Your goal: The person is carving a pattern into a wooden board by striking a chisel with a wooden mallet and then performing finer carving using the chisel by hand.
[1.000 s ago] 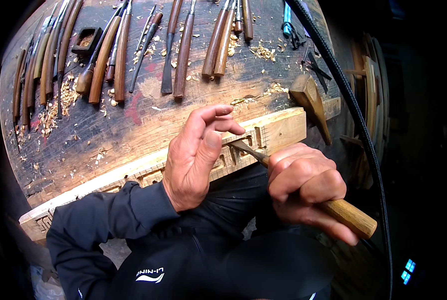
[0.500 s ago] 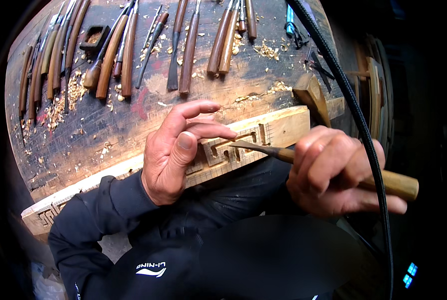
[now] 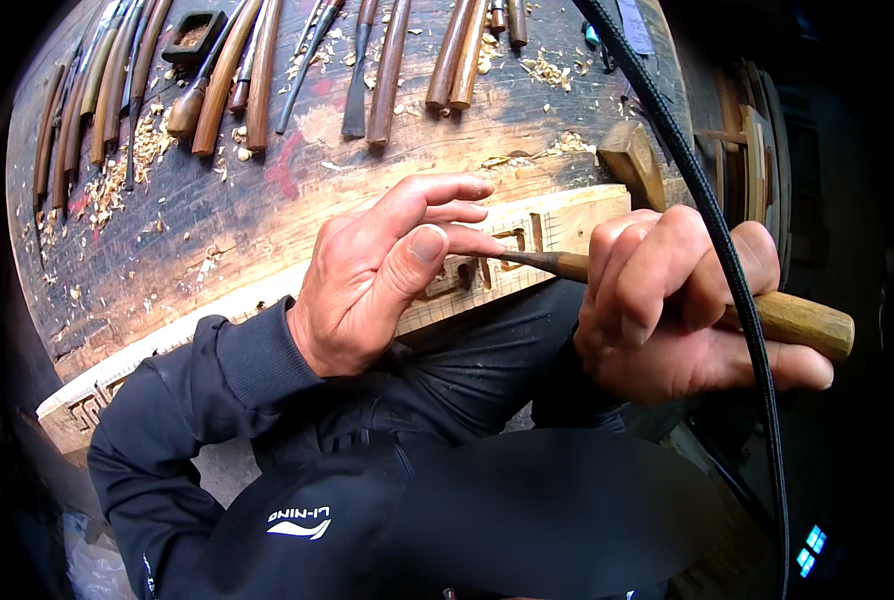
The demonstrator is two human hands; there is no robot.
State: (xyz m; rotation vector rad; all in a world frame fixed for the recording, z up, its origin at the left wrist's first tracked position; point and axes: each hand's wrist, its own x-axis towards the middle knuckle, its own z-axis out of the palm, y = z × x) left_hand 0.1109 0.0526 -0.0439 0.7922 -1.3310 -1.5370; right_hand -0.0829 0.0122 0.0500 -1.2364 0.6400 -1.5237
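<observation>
A long pale wooden board point(image 3: 582, 222), carved with angular key-pattern recesses and pencil grid lines, lies slanted along the near edge of the workbench. My right hand point(image 3: 672, 315) is closed around the wooden handle of a carving chisel point(image 3: 802, 325), whose narrow pointed blade reaches left over the recesses at the board's right part. My left hand point(image 3: 362, 285) rests over the board with fingers stretched and thumb apart, gripping nothing. One of its fingertips meets the chisel's tip, which it partly hides; whether the tip touches wood cannot be made out.
Several wood-handled chisels point(image 3: 387, 75) lie in a row across the workbench point(image 3: 167, 275). A small dark square box point(image 3: 194, 37), wood shavings point(image 3: 152, 145) and a wooden mallet-like block point(image 3: 632, 160) are there too. A black braided cable point(image 3: 712, 210) crosses before my right hand.
My left hand has shifted right along the board, its fingertip now at the chisel's tip. The chisel has moved slightly right and its blade has turned. The whole view has tilted a little.
</observation>
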